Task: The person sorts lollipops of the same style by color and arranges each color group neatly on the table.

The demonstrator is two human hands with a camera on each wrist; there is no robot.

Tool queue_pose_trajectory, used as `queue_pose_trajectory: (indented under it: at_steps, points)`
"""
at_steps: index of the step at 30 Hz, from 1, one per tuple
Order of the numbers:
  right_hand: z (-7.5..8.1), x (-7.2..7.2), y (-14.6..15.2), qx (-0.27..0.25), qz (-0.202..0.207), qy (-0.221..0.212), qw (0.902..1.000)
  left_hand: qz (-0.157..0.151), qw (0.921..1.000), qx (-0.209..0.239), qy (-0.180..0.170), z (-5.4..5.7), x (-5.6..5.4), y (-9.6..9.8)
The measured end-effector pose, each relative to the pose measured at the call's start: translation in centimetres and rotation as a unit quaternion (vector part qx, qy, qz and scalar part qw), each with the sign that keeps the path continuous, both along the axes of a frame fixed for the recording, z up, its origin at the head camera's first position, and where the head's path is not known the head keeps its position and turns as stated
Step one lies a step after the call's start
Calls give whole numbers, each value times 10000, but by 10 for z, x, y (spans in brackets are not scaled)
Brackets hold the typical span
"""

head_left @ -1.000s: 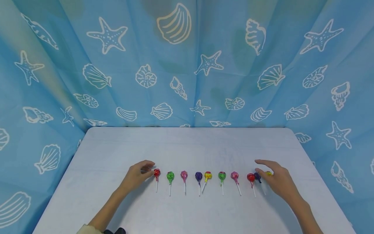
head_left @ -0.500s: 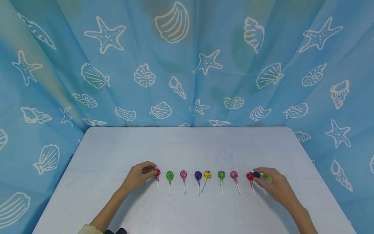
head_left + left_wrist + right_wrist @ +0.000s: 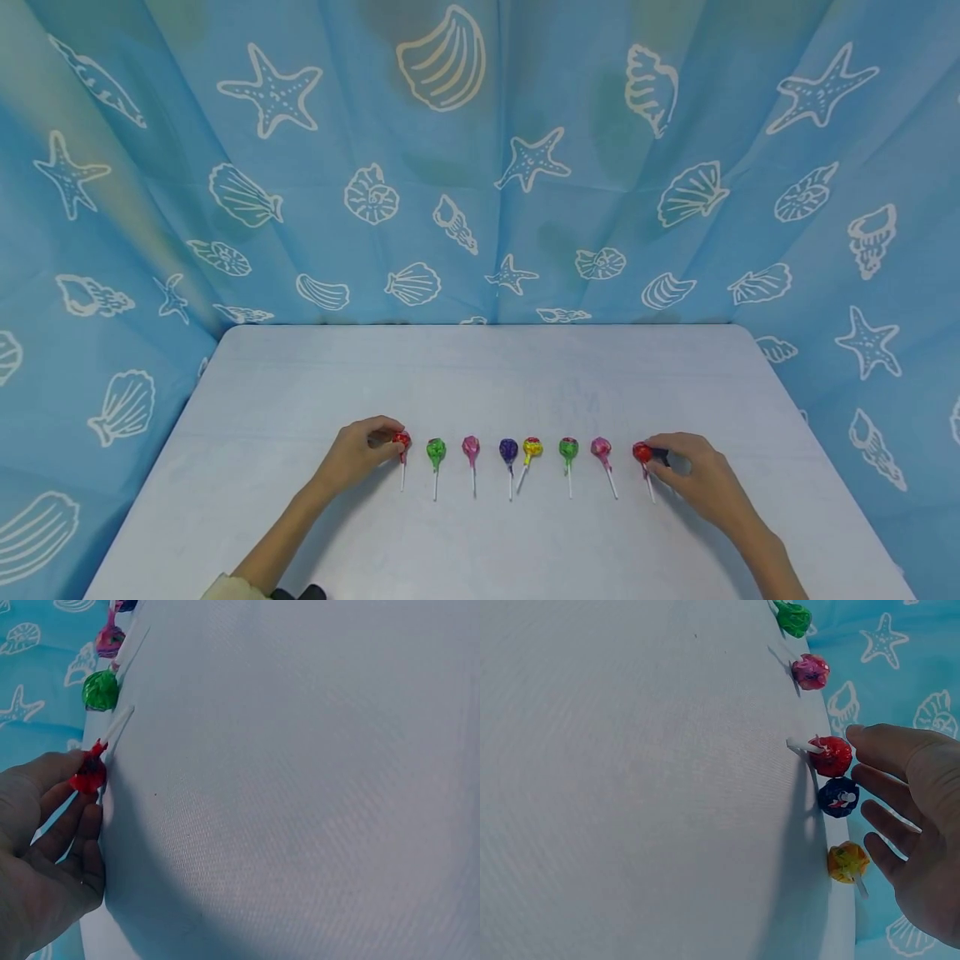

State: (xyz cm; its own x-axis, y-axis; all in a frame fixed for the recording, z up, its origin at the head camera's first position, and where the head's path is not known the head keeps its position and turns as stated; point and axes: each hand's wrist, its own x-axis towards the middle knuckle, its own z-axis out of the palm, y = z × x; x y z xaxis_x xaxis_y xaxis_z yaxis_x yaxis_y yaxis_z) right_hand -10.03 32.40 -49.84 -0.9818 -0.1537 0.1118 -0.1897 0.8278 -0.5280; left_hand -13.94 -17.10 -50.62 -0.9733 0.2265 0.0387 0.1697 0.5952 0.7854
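Observation:
At the left end of a row of lollipops, my left hand (image 3: 360, 454) pinches a red lollipop (image 3: 88, 776) by its wrapped head, thumb on one side and fingers on the other. Its white stick points toward me. My right hand (image 3: 697, 475) is at another red lollipop (image 3: 831, 756) near the row's right end. In the right wrist view its fingers are spread and loosely bent, with the thumb tip close beside that candy; contact is unclear. A dark blue lollipop (image 3: 838, 797) touches the red one. Beside them lies a yellow lollipop (image 3: 847, 862), hidden by the hand in the head view.
Between the hands lie green (image 3: 436, 451), pink (image 3: 471, 448), purple (image 3: 508, 452), yellow (image 3: 532, 448), green (image 3: 568, 450) and pink (image 3: 601, 449) lollipops. They rest on a white table (image 3: 480, 375). A blue shell-print curtain (image 3: 480, 225) surrounds its back and sides.
My right hand has shifted left, from over the yellow and dark blue lollipops to the red one. The left fingers have come round the left red lollipop's head.

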Motion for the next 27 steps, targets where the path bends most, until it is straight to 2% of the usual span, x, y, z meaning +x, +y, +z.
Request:
queue_pose_trajectory:
  at_steps: [16,27]
  points:
    - [-6,-5,-3,-75,-66,180,9998,138,9998,-75,-79,-5,0,0]
    - [-7,-7,-7,157,-195,136,9996,146,9999,-35,-74,-5,-1,0]
